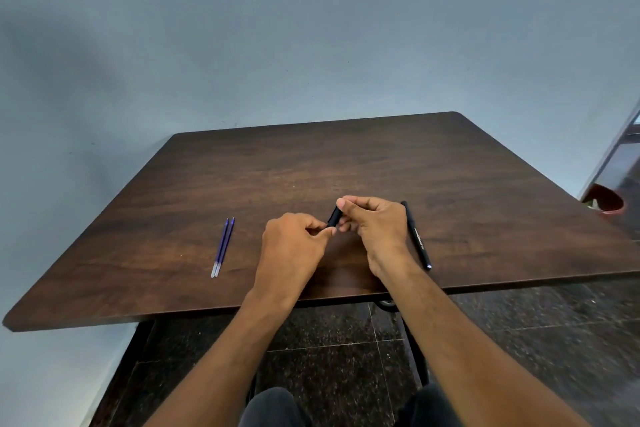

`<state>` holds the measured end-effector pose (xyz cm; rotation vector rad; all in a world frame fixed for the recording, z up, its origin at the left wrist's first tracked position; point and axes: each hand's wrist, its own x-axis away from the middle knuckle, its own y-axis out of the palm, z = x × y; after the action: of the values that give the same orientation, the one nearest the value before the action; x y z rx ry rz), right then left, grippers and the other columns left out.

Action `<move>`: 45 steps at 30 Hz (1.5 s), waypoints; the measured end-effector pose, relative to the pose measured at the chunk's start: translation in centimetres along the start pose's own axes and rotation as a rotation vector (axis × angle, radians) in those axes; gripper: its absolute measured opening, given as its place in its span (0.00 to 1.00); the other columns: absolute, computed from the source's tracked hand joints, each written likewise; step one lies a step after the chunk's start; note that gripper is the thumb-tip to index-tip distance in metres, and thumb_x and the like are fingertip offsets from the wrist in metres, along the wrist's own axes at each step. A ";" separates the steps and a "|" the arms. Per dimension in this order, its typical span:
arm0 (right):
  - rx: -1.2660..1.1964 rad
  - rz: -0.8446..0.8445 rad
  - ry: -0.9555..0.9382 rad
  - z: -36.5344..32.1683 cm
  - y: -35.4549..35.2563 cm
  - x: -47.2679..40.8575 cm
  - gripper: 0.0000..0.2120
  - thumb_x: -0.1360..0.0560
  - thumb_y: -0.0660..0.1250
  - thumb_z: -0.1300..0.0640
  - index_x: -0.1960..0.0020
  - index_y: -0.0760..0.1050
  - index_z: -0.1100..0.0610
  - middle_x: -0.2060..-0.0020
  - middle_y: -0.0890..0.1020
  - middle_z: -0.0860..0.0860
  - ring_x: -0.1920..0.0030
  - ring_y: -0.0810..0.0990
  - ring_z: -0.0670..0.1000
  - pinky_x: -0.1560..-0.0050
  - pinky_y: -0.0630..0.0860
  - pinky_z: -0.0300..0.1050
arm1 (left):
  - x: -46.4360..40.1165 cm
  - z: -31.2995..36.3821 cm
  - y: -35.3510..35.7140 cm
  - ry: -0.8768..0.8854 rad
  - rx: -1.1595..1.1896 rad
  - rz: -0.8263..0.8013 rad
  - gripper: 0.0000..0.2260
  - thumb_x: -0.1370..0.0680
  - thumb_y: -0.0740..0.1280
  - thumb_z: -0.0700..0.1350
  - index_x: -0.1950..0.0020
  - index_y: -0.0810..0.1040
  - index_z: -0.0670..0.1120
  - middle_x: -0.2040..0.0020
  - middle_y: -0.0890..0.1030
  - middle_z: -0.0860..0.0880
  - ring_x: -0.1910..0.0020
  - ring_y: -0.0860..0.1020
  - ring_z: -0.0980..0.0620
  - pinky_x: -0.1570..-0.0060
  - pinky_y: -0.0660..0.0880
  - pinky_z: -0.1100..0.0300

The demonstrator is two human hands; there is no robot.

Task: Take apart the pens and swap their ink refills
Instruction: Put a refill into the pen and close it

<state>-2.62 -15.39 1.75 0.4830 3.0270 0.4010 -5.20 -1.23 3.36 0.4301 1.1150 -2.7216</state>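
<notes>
Knees at bottom edge, dark trousers. Tabletop (346, 163) beyond. Right hand (375, 230) and left hand (294, 241): fingers pinch a short black pen piece (334, 216) between them. Black pen (417, 236) just right of the fingers; two refills (222, 247) well left. All light, stiff, slippery; pinch at ends.

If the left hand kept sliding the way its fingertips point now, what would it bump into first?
Most likely the short black pen piece held in the right hand. The left hand points up and to the right, its fingertips already at that piece's lower end, with the right hand's fingers just behind. Depth from one view is uncertain.
</notes>
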 end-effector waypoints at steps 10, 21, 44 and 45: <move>0.525 0.122 -0.200 -3.8 -4.9 -0.8 0.02 0.26 0.76 0.57 0.58 0.86 0.54 0.71 0.84 0.49 0.71 0.81 0.43 0.64 0.79 0.38 | -1.6 4.3 4.0 -0.211 0.085 -0.113 0.11 0.30 0.78 0.55 0.68 0.84 0.53 0.73 0.82 0.54 0.76 0.78 0.61 0.75 0.71 0.67; 1.001 0.191 -0.117 -4.0 -9.4 -0.6 0.11 0.25 0.75 0.55 0.66 0.82 0.55 0.69 0.83 0.48 0.66 0.82 0.46 0.62 0.82 0.43 | -3.8 7.5 9.7 -0.391 0.012 -0.195 0.19 0.36 0.82 0.59 0.59 0.84 0.45 0.62 0.85 0.47 0.63 0.85 0.48 0.60 0.84 0.52; 0.939 0.235 -0.059 -3.0 -9.0 0.0 0.14 0.25 0.74 0.53 0.67 0.83 0.56 0.72 0.83 0.49 0.72 0.82 0.47 0.70 0.83 0.48 | -3.5 6.3 11.4 -0.348 0.295 -0.219 0.13 0.28 0.79 0.48 0.69 0.82 0.47 0.73 0.83 0.49 0.77 0.79 0.56 0.72 0.77 0.61; 0.936 0.234 -0.058 -3.0 -9.0 0.0 0.14 0.25 0.74 0.52 0.68 0.83 0.56 0.72 0.83 0.49 0.73 0.82 0.47 0.70 0.83 0.48 | -3.6 6.3 11.4 -0.355 0.301 -0.225 0.12 0.28 0.79 0.48 0.69 0.82 0.47 0.73 0.83 0.49 0.77 0.78 0.56 0.72 0.77 0.62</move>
<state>-5.54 -24.38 2.27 0.8472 2.9146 -1.0511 -0.12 -13.56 1.33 -0.1537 0.7016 -3.0089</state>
